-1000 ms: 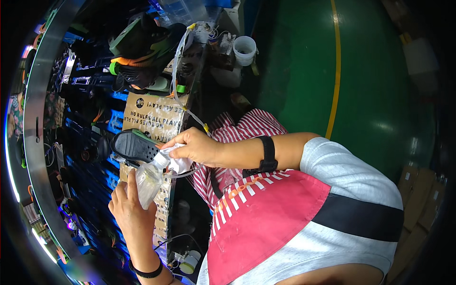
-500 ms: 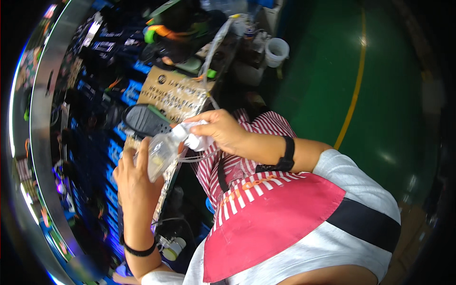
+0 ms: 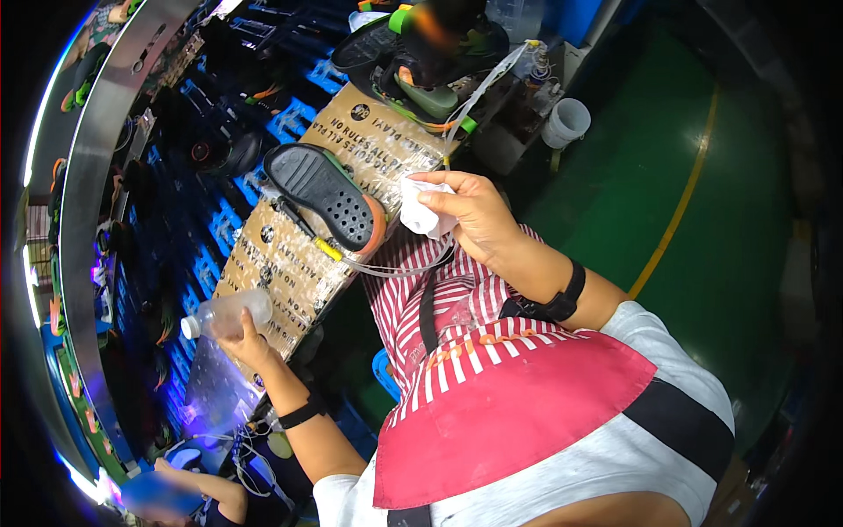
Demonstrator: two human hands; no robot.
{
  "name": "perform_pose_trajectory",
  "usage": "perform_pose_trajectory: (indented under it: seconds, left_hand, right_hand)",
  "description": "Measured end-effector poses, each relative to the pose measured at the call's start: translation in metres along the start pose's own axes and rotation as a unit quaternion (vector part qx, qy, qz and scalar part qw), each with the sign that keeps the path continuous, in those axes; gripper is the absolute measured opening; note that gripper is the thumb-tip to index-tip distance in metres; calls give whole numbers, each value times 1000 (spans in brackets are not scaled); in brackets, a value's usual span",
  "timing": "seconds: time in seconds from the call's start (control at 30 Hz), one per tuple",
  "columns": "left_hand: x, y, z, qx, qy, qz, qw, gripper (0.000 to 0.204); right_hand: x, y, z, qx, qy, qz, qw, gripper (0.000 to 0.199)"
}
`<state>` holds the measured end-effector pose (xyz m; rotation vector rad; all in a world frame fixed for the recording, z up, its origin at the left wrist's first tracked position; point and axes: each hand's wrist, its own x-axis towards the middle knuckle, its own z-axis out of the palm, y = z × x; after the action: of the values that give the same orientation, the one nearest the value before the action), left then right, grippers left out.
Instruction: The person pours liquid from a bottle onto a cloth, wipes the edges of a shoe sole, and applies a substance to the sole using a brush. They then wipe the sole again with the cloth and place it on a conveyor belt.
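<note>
My left hand [image 3: 248,345] grips a translucent plastic bottle [image 3: 230,310] with a white cap, tipped on its side over the left edge of a cardboard sheet [image 3: 285,279]. My right hand [image 3: 479,215] pinches a crumpled white cloth or tissue [image 3: 420,209] beyond the cardboard's right edge. Between the two hands, apart from both, a black shoe sole [image 3: 318,191] with holes at its heel and an orange rim lies on the cardboard. Beside the sole is a thin black tool with a yellow connector [image 3: 328,249] and a clear hose [image 3: 399,271].
Dark shoe parts [image 3: 426,97] with green and orange pieces crowd the far end. A white bucket [image 3: 566,123] stands at the far right, by the green floor [image 3: 632,184]. A metal rail [image 3: 83,176] curves along the left. At lower left a co-worker's arm [image 3: 206,487] shows.
My hands have moved apart: the bottle went left and down, the white cloth to the right. The sole and the hose tool, partly hidden before, now show fully. The view has shifted too.
</note>
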<state>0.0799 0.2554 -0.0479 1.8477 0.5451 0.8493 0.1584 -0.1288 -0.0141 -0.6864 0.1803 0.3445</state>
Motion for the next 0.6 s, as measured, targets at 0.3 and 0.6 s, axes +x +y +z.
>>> perform_pose_trajectory:
  seconds: [0.3,0.6]
  left_hand:
    - [-19,-22,5,67,86,25,994,51]
    - [-112,94,83,-249,-222,-384,861,49]
  right_hand:
    - [-1,-1,-1,-37,-1,-11,999,31]
    - [2,-8,-7,-15,30,-31,999,30]
